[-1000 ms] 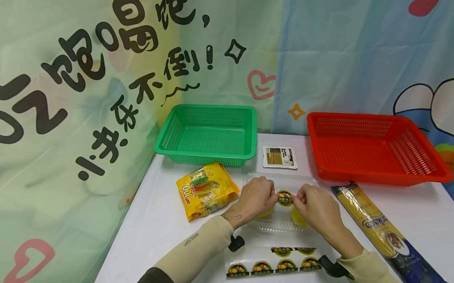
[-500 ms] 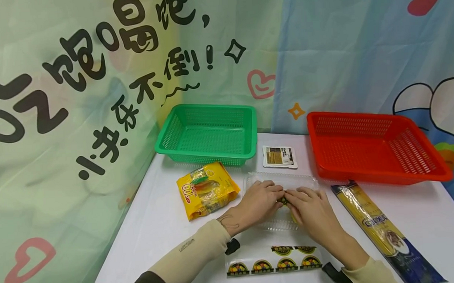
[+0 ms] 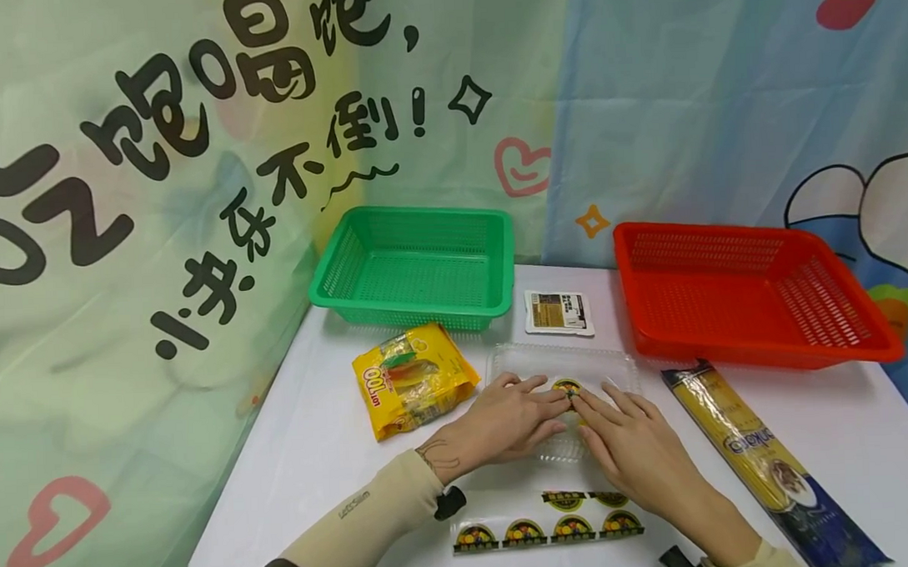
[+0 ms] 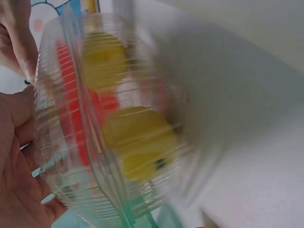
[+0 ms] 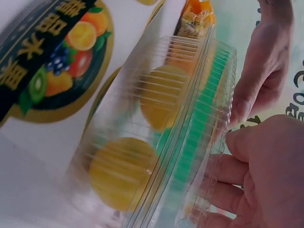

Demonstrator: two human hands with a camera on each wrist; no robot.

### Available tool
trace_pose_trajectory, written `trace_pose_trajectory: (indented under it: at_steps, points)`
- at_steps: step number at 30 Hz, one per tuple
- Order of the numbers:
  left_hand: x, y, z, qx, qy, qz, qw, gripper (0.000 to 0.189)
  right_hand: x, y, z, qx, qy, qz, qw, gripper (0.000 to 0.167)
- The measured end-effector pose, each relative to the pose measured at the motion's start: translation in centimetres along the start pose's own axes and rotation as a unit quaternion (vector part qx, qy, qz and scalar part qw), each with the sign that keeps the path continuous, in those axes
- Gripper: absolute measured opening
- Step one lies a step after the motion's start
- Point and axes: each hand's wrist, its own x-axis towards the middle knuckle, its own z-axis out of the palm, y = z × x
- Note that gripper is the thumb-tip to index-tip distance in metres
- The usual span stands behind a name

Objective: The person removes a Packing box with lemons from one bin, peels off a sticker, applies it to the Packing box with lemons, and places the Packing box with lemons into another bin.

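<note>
A clear plastic clamshell box (image 3: 517, 360) lies on the table between both hands. Through its ribbed wall the left wrist view shows two yellow round fruits (image 4: 137, 142); their kind is unclear. On the lid sits a round dark fruit-logo sticker (image 3: 566, 385), partly covered by fingertips. My left hand (image 3: 507, 419) rests on the lid from the left, fingers extended and touching the sticker. From the right, my right hand (image 3: 640, 448) presses its extended fingers onto the sticker. Nothing appears gripped by either hand.
A sheet of stickers (image 3: 507, 511) lies nearest the front. Left stands a yellow snack bag (image 3: 416, 383), right a long blue-and-gold packet (image 3: 760, 448). Behind are a green basket (image 3: 417, 314), a small white packet (image 3: 558, 313) and a red basket (image 3: 727, 356).
Both hands held bent fingers beside the sticker, then came together over it. Now the fingers are straighter and spread across the lid, uncovering part of the sticker.
</note>
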Motion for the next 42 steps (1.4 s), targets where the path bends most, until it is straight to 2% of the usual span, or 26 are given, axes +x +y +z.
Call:
trace_pose_trajectory:
  at_steps: [3,10,14,17,20,22,24,28,31,37,39,42]
  points:
    - [-0.4,-0.1,0.2,0.004,0.01,-0.008,0.9999,0.047,-0.3,0.3,0.2,-0.007,-0.001,0.003,1.0,0.042]
    - [-0.8,-0.5,0.3,0.026,0.013,-0.022,0.9993,0.045,-0.9,0.8,0.1,-0.026,-0.005,0.014,0.9996,0.044]
    - [-0.9,-0.7,0.5,0.027,0.029,-0.023,0.9989,0.043,-1.1,0.9,0.0,-0.025,-0.003,0.021,0.9994,0.044]
    - [-1.0,-0.8,0.6,0.009,0.063,-0.018,0.9978,0.042,-1.1,0.9,0.0,-0.014,0.007,0.03,0.9994,0.045]
    - [-1.2,-1.0,0.8,-0.046,0.128,-0.014,0.9906,0.036,-0.9,1.1,0.2,0.015,0.047,0.042,0.9979,0.042]
    - [-1.4,-1.2,0.9,-0.095,0.18,-0.014,0.979,0.03,-0.7,1.1,0.0,0.039,0.088,0.049,0.9942,0.04]
    - [-1.7,-1.4,1.0,-0.147,0.229,-0.02,0.9621,0.025,-0.6,1.3,-0.2,0.06,0.127,0.053,0.9888,0.039]
    - [-2.4,-1.8,0.9,-0.227,0.288,-0.051,0.9288,0.021,-0.4,1.7,-0.6,0.088,0.166,0.078,0.9791,0.032]
    - [-3.0,-2.1,0.9,-0.277,0.305,-0.088,0.9069,0.019,-0.5,2.0,-0.7,0.106,0.185,0.114,0.9702,0.025]
    - [-4.5,-2.3,1.6,-0.37,0.322,-0.174,0.8541,0.017,-0.6,2.8,-0.7,0.13,0.231,0.171,0.9489,0.018]
    - [-4.9,-2.2,1.9,-0.387,0.324,-0.191,0.8418,0.016,-0.6,3.2,-0.6,0.141,0.241,0.188,0.9416,0.017]
    - [-5.4,-2.1,2.1,-0.397,0.324,-0.212,0.8321,0.016,-0.5,3.9,-0.6,0.169,0.25,0.235,0.9239,0.014]
